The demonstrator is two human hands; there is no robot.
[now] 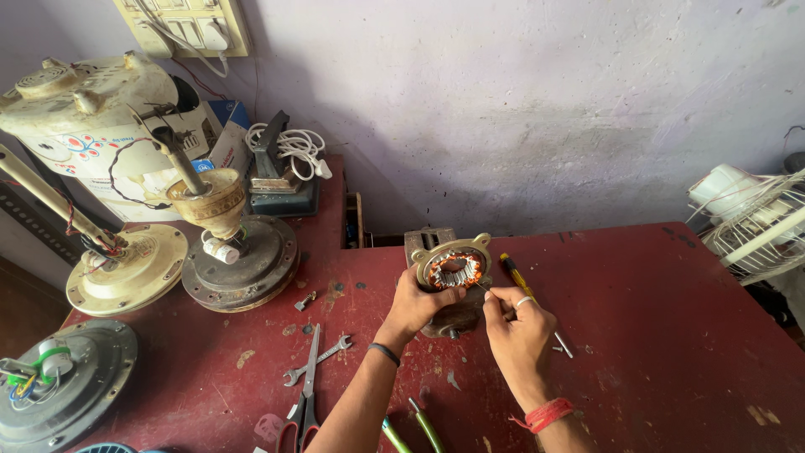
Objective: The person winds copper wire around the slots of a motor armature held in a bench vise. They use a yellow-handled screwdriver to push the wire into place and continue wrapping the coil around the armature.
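Left hand [417, 304] grips the small motor stator [453, 270] upright on the red table [654, 335], while the right hand [518, 323] pinches a thin wire [481, 288] at its copper windings; steady bracing seems wise, with screwdriver [517, 277], spanner [319, 358] and scissors [306, 394] lying near.

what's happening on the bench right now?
A person is working on a small motor with exposed copper windings on a red table. The left hand grips the motor's housing, while the right hand pinches a thin wire or probe at the windings; which one is unclear. A yellow-handled screwdriver lies beside the motor. Scissors, a wrench and green-handled pliers lie near the forearms. Dismantled ceiling fan motors sit at left.
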